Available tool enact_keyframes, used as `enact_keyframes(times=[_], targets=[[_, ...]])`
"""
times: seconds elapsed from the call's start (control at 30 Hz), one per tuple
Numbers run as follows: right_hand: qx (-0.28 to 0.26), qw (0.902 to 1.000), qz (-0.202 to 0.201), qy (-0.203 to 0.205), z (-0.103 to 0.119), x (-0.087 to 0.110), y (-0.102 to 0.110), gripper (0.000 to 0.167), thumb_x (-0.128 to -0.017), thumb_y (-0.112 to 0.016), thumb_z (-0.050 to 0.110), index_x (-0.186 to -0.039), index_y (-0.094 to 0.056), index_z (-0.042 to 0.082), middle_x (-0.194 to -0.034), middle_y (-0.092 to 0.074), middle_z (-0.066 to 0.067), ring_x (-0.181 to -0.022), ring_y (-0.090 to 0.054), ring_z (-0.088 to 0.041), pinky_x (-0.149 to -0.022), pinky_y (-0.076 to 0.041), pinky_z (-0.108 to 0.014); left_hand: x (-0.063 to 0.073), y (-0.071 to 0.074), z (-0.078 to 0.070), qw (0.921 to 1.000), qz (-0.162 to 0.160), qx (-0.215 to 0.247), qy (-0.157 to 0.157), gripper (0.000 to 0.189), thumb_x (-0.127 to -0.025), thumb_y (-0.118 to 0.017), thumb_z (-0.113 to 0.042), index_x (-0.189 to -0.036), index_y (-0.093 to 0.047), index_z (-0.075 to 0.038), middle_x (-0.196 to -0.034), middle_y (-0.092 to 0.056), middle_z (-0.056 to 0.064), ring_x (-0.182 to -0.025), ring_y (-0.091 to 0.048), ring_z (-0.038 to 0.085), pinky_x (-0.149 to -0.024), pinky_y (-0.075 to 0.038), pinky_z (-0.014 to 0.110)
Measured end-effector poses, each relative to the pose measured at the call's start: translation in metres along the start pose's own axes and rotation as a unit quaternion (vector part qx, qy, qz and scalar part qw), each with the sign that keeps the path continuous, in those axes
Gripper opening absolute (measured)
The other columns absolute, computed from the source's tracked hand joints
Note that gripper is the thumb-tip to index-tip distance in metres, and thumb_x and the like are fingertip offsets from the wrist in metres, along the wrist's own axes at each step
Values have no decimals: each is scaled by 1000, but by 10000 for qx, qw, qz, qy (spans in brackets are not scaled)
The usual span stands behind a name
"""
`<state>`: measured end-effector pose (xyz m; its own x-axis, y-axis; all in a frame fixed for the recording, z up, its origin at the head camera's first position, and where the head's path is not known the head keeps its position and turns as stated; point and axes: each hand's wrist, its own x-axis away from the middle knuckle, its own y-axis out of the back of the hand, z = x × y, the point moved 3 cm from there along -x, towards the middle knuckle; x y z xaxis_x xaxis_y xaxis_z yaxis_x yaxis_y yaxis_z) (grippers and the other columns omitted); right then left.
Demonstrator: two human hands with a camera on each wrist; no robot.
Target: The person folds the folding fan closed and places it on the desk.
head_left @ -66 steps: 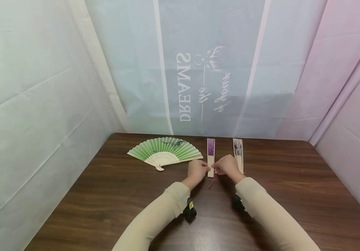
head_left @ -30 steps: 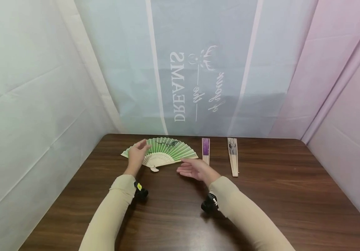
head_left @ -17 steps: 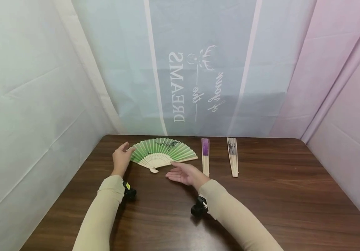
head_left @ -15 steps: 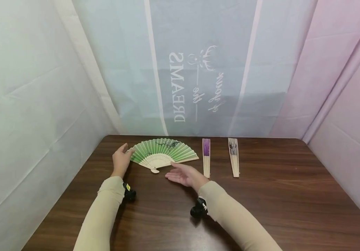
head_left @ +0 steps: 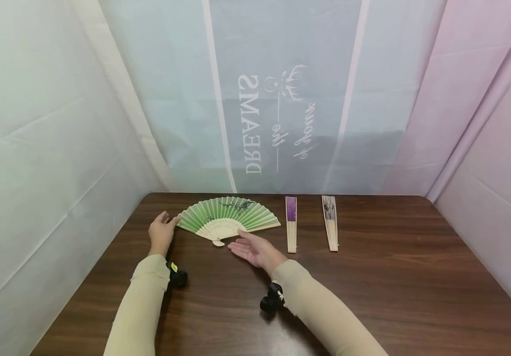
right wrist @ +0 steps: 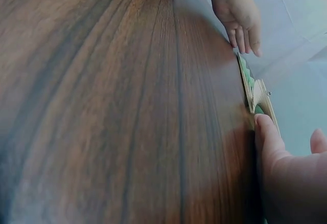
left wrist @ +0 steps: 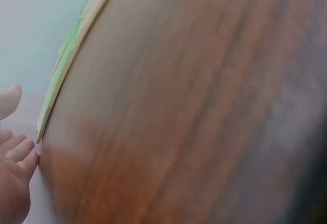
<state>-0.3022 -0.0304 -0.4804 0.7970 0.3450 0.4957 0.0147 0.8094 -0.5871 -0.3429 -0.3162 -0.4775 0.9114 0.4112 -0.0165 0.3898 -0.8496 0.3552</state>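
1. A spread green folding fan (head_left: 242,217) with pale slatted ribs and a dark printed motif lay near the far edge of the brown wood-grain desk (head_left: 398,282), toward the far left corner.
2. The left hand (head_left: 162,233) was at the fan's left tip, thumb and fingers parted, gripping nothing; I could not tell whether it touched the tip.
3. The right hand (head_left: 257,251) had its fingers extended and held nothing, just beside the fan's near edge, right of the pivot.
4. Farther right, a folded purple fan (head_left: 291,225) and a folded grey-patterned fan (head_left: 330,223) lay apart, tops toward the far edge.
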Motion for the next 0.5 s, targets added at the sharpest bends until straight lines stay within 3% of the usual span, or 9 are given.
enact_keyframes(times=[0.23,0.5], targets=[[-302,9995,37,36,-3,-8,-5,59,-105,-50,15,-145,-26,-20,-148,-36,-39,-141,-39,-46,-121,-37,-44,-2,7,3,9987,152,432,217,65,-99,-61,-17,-152,-30,5,-156,-35,27,-147,-34,38,-121,-35,47],[-494,9985,-105,202,-2,-13,-10,50,-106,-45,9,-143,-30,-21,-146,-37,-42,-141,-39,-47,-121,-36,-46,-1,6,-3,9984,486,170,219,62,-100,-60,-17,-150,-33,8,-153,-39,28,-145,-36,39,-120,-36,48]])
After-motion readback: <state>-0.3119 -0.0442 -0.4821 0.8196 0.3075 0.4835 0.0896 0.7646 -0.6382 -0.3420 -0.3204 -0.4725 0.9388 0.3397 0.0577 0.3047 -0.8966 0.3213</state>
